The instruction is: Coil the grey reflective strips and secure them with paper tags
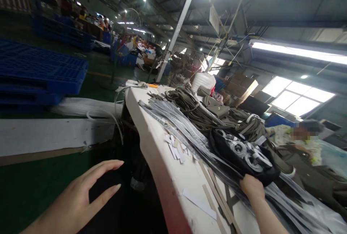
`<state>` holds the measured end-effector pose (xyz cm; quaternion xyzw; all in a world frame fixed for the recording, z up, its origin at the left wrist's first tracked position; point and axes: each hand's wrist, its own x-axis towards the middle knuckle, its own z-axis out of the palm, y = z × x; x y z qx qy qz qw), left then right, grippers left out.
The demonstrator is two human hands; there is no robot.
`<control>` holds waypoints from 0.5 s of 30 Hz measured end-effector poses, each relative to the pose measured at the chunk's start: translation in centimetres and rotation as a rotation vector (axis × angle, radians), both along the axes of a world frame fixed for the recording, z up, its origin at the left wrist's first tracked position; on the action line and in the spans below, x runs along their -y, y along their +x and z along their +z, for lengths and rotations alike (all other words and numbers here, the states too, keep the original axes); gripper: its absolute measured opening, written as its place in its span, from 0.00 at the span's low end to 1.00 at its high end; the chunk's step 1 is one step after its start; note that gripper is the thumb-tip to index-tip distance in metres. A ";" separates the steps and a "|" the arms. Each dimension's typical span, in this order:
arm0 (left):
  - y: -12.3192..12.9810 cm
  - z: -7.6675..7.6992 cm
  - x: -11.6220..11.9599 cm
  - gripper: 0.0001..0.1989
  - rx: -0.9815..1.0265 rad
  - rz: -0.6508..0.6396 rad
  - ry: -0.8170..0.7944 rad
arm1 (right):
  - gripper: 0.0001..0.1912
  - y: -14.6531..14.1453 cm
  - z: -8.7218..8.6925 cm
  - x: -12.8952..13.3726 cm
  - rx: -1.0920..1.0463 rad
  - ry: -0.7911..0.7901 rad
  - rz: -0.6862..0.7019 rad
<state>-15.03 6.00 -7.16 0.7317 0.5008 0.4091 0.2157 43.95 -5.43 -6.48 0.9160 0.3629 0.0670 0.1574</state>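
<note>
My left hand (92, 190) hangs in the air left of the table, its thumb and fingers apart with nothing between them. My right hand (252, 187) is closed at the near edge of a black fabric bag (222, 143), its fingers curled out of sight against it. Inside the bag lie several rolled white straps or cords (240, 149). Long grey-white strips (173, 114) run under and beside the bag. Bundles of dark olive straps (195, 107) lie behind them.
The white table (157, 147) carries small white paper pieces (175, 149) and flat brown strips (214, 190). A person (300, 140) is across the table at right. Blue pallets (40, 71) stand on the green floor at left. Cardboard boxes (240, 85) are stacked behind.
</note>
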 end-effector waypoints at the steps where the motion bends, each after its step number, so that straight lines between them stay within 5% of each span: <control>1: -0.3 -0.1 -0.2 0.18 0.010 -0.035 -0.042 | 0.16 -0.3 0.3 0.4 0.010 0.023 0.010; 8: 1.7 1.1 0.3 0.19 0.051 -0.356 -0.200 | 0.20 -5.3 3.2 2.1 0.051 0.188 0.190; 12: 6.7 2.7 1.9 0.28 0.240 -0.716 -0.509 | 0.20 -14.4 5.8 2.2 0.163 0.407 0.759; 15: 11.2 3.1 3.1 0.35 0.540 -0.971 -1.033 | 0.24 -22.4 7.3 3.0 0.184 0.499 1.150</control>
